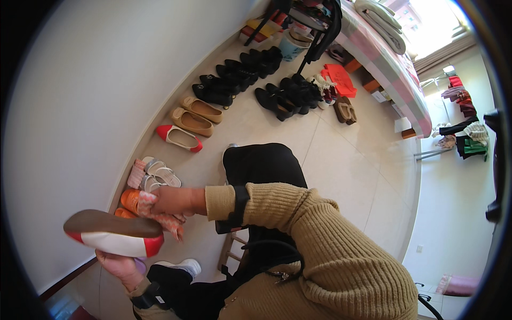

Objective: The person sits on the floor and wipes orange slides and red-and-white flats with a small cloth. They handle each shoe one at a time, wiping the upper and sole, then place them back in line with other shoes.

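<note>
A flat shoe in white with red toe and heel (114, 242) rests on its side in my left hand (120, 268), its brown sole turned up. My right hand (172, 202) grips a pink-and-white zigzag cloth (170, 224) beside the shoe's upper end; whether the cloth touches the sole I cannot tell. A matching red-and-white flat (181, 138) stands on the floor by the wall. Between that shoe and my right hand lie silver-and-white sandals (164, 173) and a folded pink cloth (137, 174). Orange slides (130, 200) are partly hidden behind my right hand and the cloth.
Tan flats (193, 122) and several black shoes (212, 94) line the white wall. More black shoes (284, 96), brown slippers (345, 110) and a red bag (340, 80) lie farther out. A blue bucket (292, 46) stands near a chair, beside the bed (384, 60).
</note>
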`<state>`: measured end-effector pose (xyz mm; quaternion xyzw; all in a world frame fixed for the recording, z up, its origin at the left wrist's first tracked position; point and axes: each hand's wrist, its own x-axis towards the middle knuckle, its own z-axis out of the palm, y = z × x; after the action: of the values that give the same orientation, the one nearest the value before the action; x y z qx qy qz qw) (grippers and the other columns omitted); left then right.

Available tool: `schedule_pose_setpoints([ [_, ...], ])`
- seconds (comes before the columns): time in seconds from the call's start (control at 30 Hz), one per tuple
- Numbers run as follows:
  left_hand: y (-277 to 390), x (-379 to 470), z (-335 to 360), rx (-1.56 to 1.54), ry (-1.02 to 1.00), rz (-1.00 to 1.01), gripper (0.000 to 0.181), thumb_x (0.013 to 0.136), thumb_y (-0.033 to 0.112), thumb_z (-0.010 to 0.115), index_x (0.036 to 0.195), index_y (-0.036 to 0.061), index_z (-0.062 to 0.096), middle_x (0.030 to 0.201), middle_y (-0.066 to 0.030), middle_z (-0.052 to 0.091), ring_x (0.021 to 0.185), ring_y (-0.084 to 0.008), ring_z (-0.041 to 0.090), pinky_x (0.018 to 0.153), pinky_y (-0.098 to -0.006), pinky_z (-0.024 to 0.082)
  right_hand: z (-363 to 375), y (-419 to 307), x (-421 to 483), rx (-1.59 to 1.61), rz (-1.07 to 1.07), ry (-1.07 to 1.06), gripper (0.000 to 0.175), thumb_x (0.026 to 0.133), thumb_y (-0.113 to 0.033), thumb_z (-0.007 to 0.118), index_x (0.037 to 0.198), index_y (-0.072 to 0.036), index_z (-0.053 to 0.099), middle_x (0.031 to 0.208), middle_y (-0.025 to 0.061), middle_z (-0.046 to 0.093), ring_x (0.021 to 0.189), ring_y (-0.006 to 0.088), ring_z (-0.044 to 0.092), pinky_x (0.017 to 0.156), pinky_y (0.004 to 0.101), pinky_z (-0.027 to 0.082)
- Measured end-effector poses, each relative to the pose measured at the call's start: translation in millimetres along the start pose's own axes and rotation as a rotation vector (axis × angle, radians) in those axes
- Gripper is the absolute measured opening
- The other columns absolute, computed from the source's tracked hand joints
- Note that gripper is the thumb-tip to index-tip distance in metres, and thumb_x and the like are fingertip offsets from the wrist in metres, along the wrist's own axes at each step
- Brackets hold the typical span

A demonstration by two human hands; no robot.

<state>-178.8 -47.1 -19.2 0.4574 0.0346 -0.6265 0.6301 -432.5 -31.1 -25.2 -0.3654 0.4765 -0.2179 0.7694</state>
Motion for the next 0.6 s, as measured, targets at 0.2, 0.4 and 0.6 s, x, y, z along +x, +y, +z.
schedule_pose_setpoints([
  [0.2, -54, -3, -16, 0.382, -0.569, -0.06, 0.062, 0.095, 0.054, 0.04, 0.129, 0.0025, 0.048, 0.124, -0.0115, 0.055, 0.117, -0.0275, 0.051, 0.103, -0.0415, 0.036, 28, 25, 9, 0.022, -0.24, -0.059, 0.022, 0.08, -0.01, 0.058, 0.101, -0.005, 0.062, 0.085, 0.0042, 0.063, 0.079, 0.0109, 0.058, 0.07, 0.0287, 0.05],
  [0.4, -83, -5, -41, 1.321, -1.091, 0.775, 0.079, 0.07, 0.055, 0.073, 0.123, 0.0007, 0.049, 0.119, -0.0187, 0.053, 0.114, -0.032, 0.052, 0.098, -0.0418, 0.04, 30, 25, 7, -0.019, -0.261, -0.075, 0.014, 0.086, -0.01, 0.058, 0.099, -0.005, 0.061, 0.089, 0.002, 0.062, 0.085, 0.0102, 0.057, 0.076, 0.0286, 0.049],
  [0.6, -90, -8, -22, 0.208, -0.551, -0.384, 0.042, 0.093, 0.034, 0.06, 0.12, 0.0028, 0.054, 0.111, -0.0092, 0.058, 0.105, -0.0214, 0.056, 0.091, -0.0379, 0.047, 34, 19, -15, -0.227, -0.373, -0.054, 0.022, 0.091, -0.018, 0.058, 0.107, -0.003, 0.06, 0.085, 0.0049, 0.065, 0.079, 0.012, 0.061, 0.073, 0.03, 0.051],
])
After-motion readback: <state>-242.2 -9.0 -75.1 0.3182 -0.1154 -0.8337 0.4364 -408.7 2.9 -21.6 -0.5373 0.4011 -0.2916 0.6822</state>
